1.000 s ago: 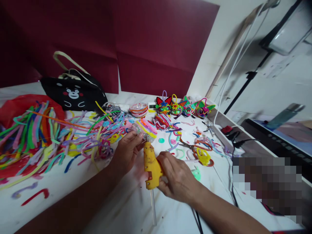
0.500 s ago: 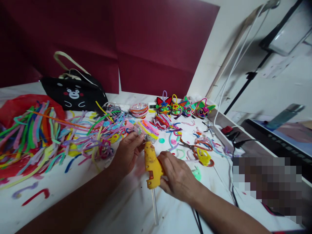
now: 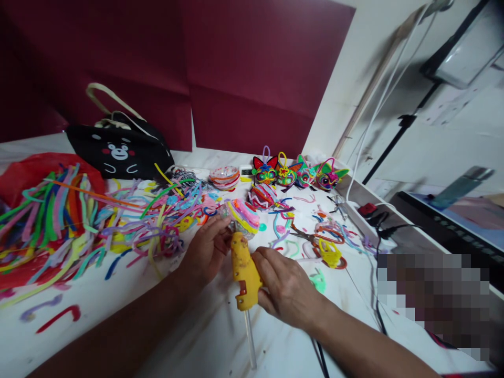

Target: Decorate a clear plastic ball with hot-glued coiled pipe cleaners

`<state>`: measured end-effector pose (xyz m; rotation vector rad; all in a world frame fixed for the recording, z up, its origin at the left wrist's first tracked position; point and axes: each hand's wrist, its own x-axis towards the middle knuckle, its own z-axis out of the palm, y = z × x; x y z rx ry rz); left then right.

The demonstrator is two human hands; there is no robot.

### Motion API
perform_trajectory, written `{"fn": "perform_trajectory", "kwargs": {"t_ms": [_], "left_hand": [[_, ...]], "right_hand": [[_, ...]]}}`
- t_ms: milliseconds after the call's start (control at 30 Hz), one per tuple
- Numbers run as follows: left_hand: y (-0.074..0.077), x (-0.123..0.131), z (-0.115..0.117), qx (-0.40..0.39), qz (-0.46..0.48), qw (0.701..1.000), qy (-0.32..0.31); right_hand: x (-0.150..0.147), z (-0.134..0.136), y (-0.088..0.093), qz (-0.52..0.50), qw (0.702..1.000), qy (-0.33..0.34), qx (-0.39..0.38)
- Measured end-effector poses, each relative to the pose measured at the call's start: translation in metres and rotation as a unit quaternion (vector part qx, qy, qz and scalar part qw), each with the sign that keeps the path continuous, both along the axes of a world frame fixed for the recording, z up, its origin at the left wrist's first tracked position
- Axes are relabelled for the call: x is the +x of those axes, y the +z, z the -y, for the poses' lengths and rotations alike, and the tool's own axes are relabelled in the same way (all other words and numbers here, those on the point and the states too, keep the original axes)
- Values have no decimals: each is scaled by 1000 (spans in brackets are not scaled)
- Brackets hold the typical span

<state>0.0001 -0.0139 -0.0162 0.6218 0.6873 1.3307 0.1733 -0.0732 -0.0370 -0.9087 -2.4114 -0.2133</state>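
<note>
My right hand (image 3: 289, 283) is wrapped round the handle of a yellow glue gun (image 3: 244, 273), with a clear glue stick (image 3: 249, 338) poking out of its back end. Between the fingertips of my left hand (image 3: 208, 244) is a clear plastic bowl-like shell (image 3: 242, 215) partly covered in pink, yellow and orange pipe cleaners. The gun's front end points at the shell's lower edge; its nozzle is too hard to see to tell whether it touches. Behind the shell lie a similar striped bowl (image 3: 224, 178) and a striped ball (image 3: 263, 196).
Loose pipe cleaners (image 3: 137, 226) spread over the left, partly on a red plastic bag (image 3: 16, 176). Orange-handled scissors (image 3: 315, 239) lie at right. Several finished cat-like ornaments (image 3: 285, 176) line the back near a black bag (image 3: 118, 147). A black cord (image 3: 321, 357) trails beneath my right forearm.
The shell has turned a little in my left hand and shifted slightly right and down. The glue gun has moved slightly down and left. Both hands keep their hold.
</note>
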Motion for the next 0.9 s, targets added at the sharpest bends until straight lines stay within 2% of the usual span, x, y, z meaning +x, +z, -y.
{"fn": "perform_trajectory", "kwargs": {"t_ms": [200,467,900], "left_hand": [[3,-1,0,-66,10,998,1],[-3,-3,-1,-33,-10,999,-8],[-5,-2,-4,-41,12,998,35]], "right_hand": [[0,0,-1,9,1000,6,1],[0,0,-1,18,1000,5,5],[0,0,-1,23,1000,6,-9]]}}
